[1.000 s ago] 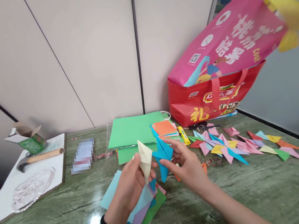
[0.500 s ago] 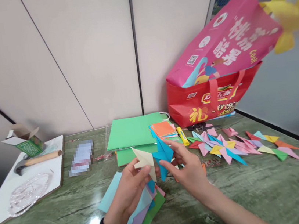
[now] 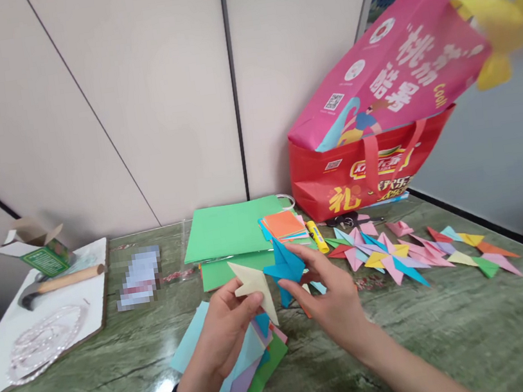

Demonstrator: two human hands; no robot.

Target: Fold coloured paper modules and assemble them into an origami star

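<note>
Plainly, cream paper (image 3: 256,278) sits between left-hand fingertips (image 3: 255,300).

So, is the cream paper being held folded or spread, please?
Folded: the cream paper in the left hand forms sharp, angular points.

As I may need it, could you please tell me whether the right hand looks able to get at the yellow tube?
Probably yes: the yellow tube lies just beyond the right hand, nothing seen lying on it, though that hand holds the blue folded paper and might need freeing first.
</note>
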